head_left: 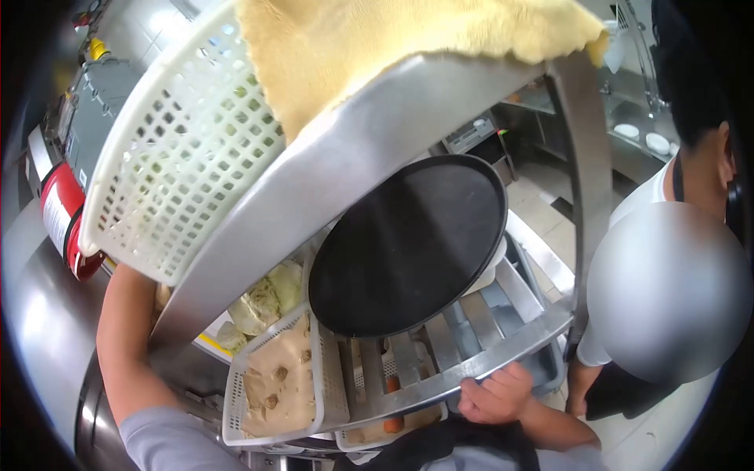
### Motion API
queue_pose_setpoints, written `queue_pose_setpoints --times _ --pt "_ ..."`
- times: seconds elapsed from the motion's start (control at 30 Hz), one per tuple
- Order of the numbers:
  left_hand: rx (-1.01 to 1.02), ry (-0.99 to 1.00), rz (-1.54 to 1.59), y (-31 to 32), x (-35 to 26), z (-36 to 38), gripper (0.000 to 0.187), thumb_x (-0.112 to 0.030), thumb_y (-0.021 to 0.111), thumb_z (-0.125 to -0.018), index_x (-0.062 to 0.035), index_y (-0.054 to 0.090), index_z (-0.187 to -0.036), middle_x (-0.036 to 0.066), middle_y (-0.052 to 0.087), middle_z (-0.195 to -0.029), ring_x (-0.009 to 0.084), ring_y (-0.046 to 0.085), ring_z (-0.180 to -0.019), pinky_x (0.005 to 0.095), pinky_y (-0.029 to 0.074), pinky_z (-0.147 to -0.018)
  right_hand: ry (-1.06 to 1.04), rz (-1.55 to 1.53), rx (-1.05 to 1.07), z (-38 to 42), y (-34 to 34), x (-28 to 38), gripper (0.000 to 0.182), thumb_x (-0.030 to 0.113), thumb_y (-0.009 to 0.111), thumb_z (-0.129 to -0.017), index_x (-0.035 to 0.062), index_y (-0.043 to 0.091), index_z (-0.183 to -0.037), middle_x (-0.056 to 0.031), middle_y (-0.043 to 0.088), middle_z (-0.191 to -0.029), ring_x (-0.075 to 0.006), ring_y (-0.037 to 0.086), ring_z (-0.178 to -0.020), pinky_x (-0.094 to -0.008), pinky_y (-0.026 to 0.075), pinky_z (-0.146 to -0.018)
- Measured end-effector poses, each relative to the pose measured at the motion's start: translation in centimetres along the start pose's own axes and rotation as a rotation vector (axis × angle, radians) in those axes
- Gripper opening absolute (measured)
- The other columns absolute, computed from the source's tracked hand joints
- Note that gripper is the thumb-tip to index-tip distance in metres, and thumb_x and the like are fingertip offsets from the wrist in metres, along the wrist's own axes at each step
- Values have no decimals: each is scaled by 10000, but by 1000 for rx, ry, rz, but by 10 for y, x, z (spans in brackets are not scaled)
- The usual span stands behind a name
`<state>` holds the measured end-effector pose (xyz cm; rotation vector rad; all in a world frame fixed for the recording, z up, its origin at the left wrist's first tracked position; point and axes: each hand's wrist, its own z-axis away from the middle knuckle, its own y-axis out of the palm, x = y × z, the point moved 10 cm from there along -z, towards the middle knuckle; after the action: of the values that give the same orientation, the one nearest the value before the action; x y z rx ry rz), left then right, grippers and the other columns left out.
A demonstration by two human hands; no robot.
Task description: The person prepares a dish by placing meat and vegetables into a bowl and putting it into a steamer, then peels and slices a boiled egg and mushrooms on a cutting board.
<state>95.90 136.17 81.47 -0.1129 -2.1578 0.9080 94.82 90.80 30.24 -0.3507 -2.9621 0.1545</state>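
My right hand (496, 395) is closed around the front edge of a slatted metal shelf rack (459, 375). On the left, my left forearm (126, 337) reaches up behind the rack's frame and under a white perforated basket (177, 180). The fingers of my left hand are hidden there. A round black tray (412, 247) leans on the slatted shelf. Left of it stands a white crate (318, 377) lined with brown paper, with a few small brown lumps inside. Behind that crate lie pale green leafy vegetables (271, 298).
A yellowish cloth (408, 39) hangs over the rack's top shelf. A lower crate (361, 436) shows an orange carrot-like piece (394, 404). Another person (628, 204) stands close on the right. A red cylinder (64, 216) is at the far left. White dishes (658, 143) sit on a back counter.
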Motion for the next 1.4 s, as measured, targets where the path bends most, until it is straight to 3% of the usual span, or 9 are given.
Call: queue_pose_setpoints --times 0.6,0.8,0.87,0.93,1.1,1.2,1.27,1.33,1.4 --pt "-133 -55 51 -11 79 -38 348 -237 582 -933 -46 650 -1216 235 684 -1170 372 647 -1110 448 502 -939 -172 64 -113 15 1 6 79 172 633 -718 102 666 -733 78 342 -562 -96 344 -475 -265 280 -522" --pt "-462 -54 237 -33 169 -4 361 -244 593 -934 -45 638 -1232 240 679 -1182 370 650 -1111 448 504 -928 -88 -36 61 2 6 5 125 101 604 -631 64 666 -734 49 395 -551 -142 389 -472 -286 311 -529" --pt "-681 -83 265 -50 199 41 366 -246 596 -934 -44 634 -1237 242 678 -1186 370 651 -1112 449 504 -924 -70 -2 125 3 12 -1 40 122 650 -652 114 638 -689 54 341 -525 -131 336 -452 -300 225 -496" --pt "-807 -244 120 -88 150 151 418 -302 490 -1018 -77 576 -1360 216 587 -1377 388 583 -1211 445 460 -1031 -117 -85 184 2 13 1 59 95 630 -634 108 634 -690 40 342 -531 -149 339 -457 -320 227 -504" --pt "-1183 -352 840 -75 -4 413 293 -234 567 -986 -35 597 -1199 121 611 -965 198 587 -846 332 482 -749 -186 -485 288 14 3 1 205 14 584 -614 59 644 -805 -64 419 -638 -241 421 -570 -382 299 -610" --pt "-1004 -241 1715 9 -117 486 391 -167 730 -876 -26 524 -1177 148 583 -943 172 595 -843 311 498 -758 83 -1156 333 35 27 1 357 -13 517 -819 -39 525 -1175 -159 496 -963 -271 476 -839 -430 423 -823" --pt "-779 -487 1564 30 -201 548 408 -116 746 -840 -52 499 -1160 121 562 -950 191 588 -866 336 490 -757 437 -1403 615 38 45 35 623 114 555 -919 -49 301 -1463 -123 458 -1106 -226 448 -1030 -374 394 -935" --pt "-318 -674 1845 77 -261 603 412 -184 747 -888 -50 502 -1190 74 579 -1053 141 579 -955 316 503 -791 356 -1593 848 47 44 89 731 234 560 -992 -48 165 -1539 -149 462 -1230 -251 469 -1159 -387 393 -1014" --pt "-339 -786 1699 73 -285 671 384 -182 745 -909 -52 497 -1171 60 589 -1060 116 586 -965 294 510 -802 68 -1603 891 76 15 137 711 324 527 -1026 -56 202 -1532 -182 408 -1379 -280 456 -1225 -404 382 -1052"
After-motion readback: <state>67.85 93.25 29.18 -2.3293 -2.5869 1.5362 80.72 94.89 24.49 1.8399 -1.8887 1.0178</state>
